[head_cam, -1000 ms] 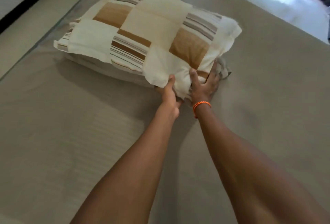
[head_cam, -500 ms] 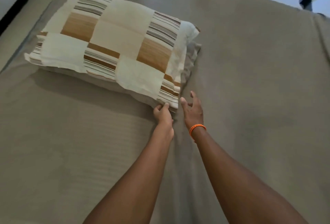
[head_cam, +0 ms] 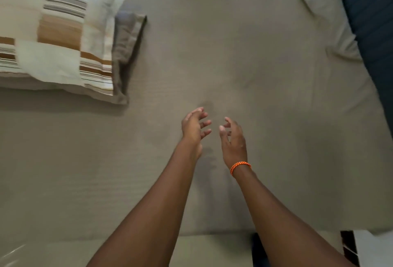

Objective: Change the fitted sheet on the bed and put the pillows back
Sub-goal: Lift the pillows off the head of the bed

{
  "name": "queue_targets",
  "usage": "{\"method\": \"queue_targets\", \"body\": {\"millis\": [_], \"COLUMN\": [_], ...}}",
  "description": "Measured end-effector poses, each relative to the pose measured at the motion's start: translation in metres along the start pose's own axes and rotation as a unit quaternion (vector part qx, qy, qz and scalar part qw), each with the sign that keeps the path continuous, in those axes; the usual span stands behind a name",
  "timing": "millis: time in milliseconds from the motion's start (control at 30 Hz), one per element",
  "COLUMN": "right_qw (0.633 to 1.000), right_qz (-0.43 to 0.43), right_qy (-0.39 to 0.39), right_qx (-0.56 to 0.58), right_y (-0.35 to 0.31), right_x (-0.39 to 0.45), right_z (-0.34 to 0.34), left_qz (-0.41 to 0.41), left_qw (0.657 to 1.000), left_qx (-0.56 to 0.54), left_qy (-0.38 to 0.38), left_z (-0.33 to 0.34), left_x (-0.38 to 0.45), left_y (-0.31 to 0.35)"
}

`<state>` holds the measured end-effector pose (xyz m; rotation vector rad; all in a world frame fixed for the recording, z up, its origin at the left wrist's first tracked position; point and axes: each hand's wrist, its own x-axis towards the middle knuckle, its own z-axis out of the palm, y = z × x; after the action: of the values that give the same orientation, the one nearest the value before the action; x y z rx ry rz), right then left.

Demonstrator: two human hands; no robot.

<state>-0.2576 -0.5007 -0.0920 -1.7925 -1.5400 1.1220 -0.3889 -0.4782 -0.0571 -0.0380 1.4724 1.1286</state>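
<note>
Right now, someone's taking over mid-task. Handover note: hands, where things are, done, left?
Left hand: empty, fingers loosely spread, above the sheet.
Right hand: empty, fingers relaxed, orange wristband on the wrist.
Patchwork pillow: lying at the upper left of the bed, on top of a grey pillow whose edge shows beneath it; neither hand touches them.
Fitted sheet: grey, covers the mattress as far as visible; some folds near the upper right edge.
Done: sheet on, this pillow stack placed.
Left: smooth the folds; any other pillows are out of view.
</note>
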Motion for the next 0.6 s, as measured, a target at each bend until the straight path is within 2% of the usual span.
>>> {"method": "queue_targets", "body": {"millis": [200, 333, 467, 600], "right_qw": [1.000, 0.999, 0.993, 0.988], "right_qz": [-0.018, 0.030, 0.077, 0.102], "right_qy": [0.008, 0.032, 0.069, 0.096], "right_qx": [0.012, -0.018, -0.056, -0.067], "right_y": [0.109, 0.209, 0.287, 0.346], "right_x": [-0.008, -0.012, -0.023, -0.034], "right_z": [-0.141, -0.257, -0.353, -0.409], "left_qz": [-0.082, -0.117, -0.102, -0.098], "left_qw": [0.996, 0.991, 0.982, 0.962], "left_qx": [-0.026, 0.011, 0.117, 0.194], "left_qy": [-0.019, -0.058, -0.109, -0.163], "left_z": [0.173, 0.284, 0.359, 0.401], "left_x": [-0.040, -0.067, -0.093, -0.108], "left_y": [-0.133, -0.230, -0.310, -0.372]}}
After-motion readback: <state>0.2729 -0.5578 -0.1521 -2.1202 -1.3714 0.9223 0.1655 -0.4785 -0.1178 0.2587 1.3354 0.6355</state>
